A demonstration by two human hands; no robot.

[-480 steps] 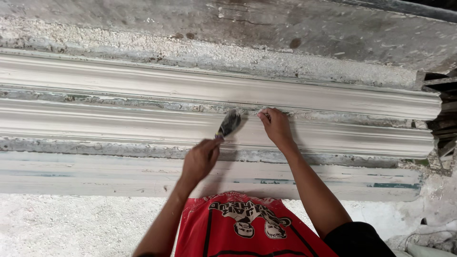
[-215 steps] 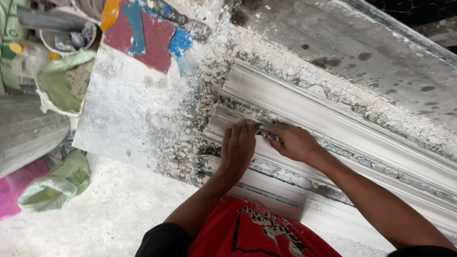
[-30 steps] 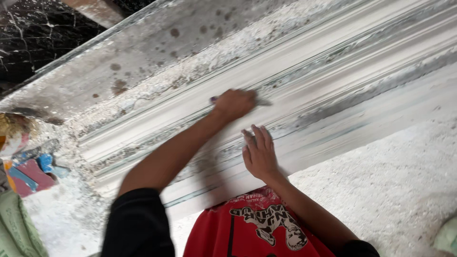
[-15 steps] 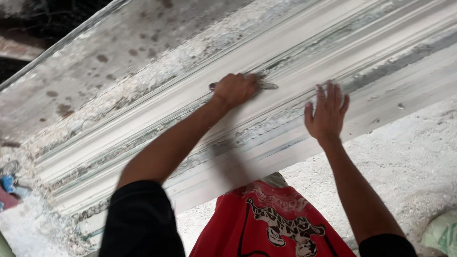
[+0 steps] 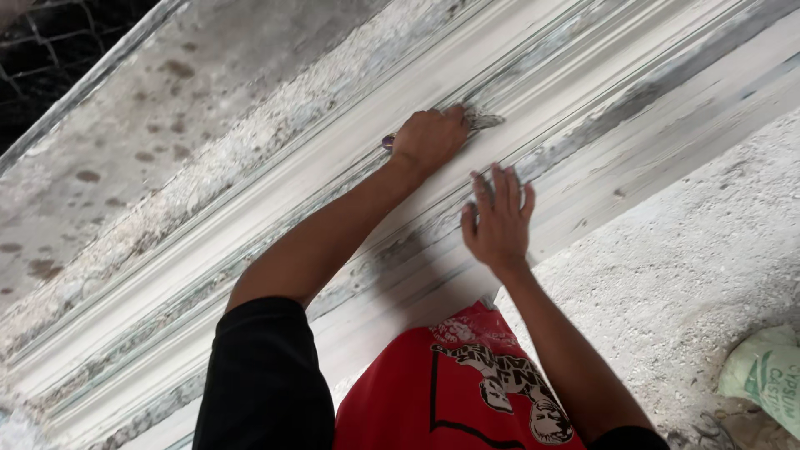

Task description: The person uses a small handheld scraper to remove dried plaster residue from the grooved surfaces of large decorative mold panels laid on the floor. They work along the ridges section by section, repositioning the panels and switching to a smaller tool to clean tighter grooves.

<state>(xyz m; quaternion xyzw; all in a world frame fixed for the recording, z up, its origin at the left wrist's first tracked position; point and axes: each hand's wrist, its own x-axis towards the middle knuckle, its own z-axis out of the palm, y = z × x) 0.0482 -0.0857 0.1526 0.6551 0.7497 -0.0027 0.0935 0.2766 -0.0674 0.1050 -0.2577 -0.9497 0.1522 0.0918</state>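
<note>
Plaster coats nearly everything in view: a long white moulded cornice (image 5: 275, 242) runs diagonally from lower left to upper right, its profile stepped into smooth rounded ridges and narrow grooves, with grey, chipped streaks where the surface is rough. The left hand (image 5: 429, 137) is closed around a small metal scraping tool with a dark purple handle end (image 5: 483, 121); the flat, plaster-crusted blade sticks out past the knuckles and lies against one of the upper grooves of the cornice. The right hand (image 5: 498, 218) holds nothing; its fingers are spread and straight, the palm laid flat on a lower, broader ridge of the moulding, just below and beside the left hand. Above the cornice lies a grainy, crumbly band of dried plaster and a grey slab (image 5: 167, 108) spotted with dark blotches. Below it, coarse white rubble covers the ground (image 5: 692, 250). A pale green woven sack (image 5: 767, 375) sits crumpled at the lower right. The person wears a red printed shirt (image 5: 450, 383) with a black sleeve (image 5: 262, 375).
</note>
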